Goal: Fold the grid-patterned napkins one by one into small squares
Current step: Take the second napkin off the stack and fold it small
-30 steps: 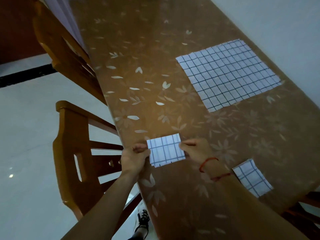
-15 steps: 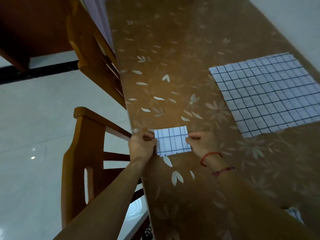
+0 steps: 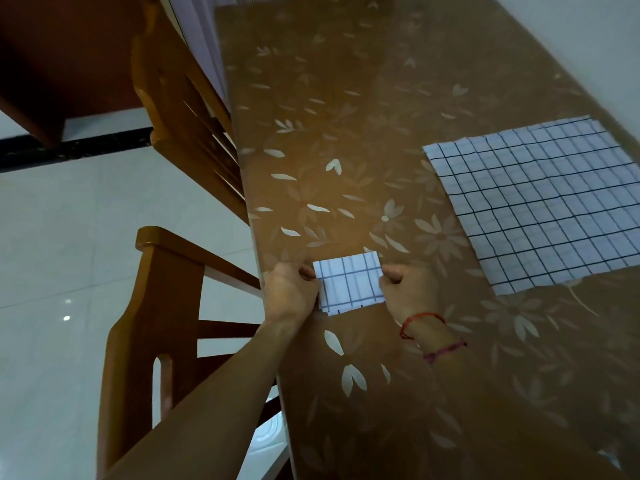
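**Entry: folded napkin pinched at both side edges, near table edge**

Two bare forearms come up from the bottom of the frame, the left one over the table's edge, the right one over the tabletop. The right wrist carries a red string bracelet and, lower on the arm, a pink bracelet.

Left hand: fingers curled, thumb and fingertips pinching the left edge of the folded napkin. Right hand: fingers curled in the same way, pinching its right edge. The napkin sits between the two hands, centre of frame, close to the table's left edge. It is a small, nearly square packet, white with dark grid lines. Several layer edges show, slightly offset, along its lower side. Whether it lies flat on the surface or is raised slightly, I cannot tell.

The table is brown with a pale flower-and-leaf pattern and runs from the bottom of the frame to the top.

Left of the hands, a wooden chair stands beside the table edge on a pale tiled floor.

Right of centre, well apart from the hands, an unfolded napkin with the same grid lies spread flat, cut off by the right frame edge. A second sheet edge shows at its upper side; layer count not determinable.

Upper left: a second wooden chair against the table edge. Upper right: a white wall.
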### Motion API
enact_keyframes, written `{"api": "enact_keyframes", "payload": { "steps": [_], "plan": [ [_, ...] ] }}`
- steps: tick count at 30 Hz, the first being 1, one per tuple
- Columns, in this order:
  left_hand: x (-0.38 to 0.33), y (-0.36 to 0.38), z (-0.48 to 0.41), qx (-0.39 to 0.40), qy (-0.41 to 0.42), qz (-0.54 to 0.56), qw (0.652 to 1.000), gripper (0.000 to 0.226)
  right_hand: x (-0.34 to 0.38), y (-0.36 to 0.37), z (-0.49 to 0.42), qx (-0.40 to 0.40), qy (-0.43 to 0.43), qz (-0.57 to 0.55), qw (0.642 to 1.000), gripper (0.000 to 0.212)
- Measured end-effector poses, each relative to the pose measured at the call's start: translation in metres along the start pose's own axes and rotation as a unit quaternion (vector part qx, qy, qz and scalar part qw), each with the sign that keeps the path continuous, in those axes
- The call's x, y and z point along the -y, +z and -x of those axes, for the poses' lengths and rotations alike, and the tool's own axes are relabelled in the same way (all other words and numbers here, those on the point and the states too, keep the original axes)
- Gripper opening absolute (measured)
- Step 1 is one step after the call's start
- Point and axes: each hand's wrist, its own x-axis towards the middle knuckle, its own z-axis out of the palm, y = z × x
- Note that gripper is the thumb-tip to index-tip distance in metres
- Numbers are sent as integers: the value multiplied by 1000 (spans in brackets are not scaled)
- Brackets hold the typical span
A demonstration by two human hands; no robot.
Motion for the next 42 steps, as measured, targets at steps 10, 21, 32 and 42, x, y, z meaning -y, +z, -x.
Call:
{"api": "enact_keyframes", "payload": {
  "steps": [10,21,32,42],
  "plan": [
    [4,-12,4,-3,86,-52,995,15,-8,4,0,-22,-19,31,999,19],
    [34,15,6,87,361,-284,884,69,-1,46,20,31,-245,261,933,51],
    [53,18,4,65,399,-355,843,64,-2,57,19,76,-289,285,911,59],
    [58,18,0,53,398,-391,828,58,-27,34,0,94,-297,371,875,66]
  ]
}}
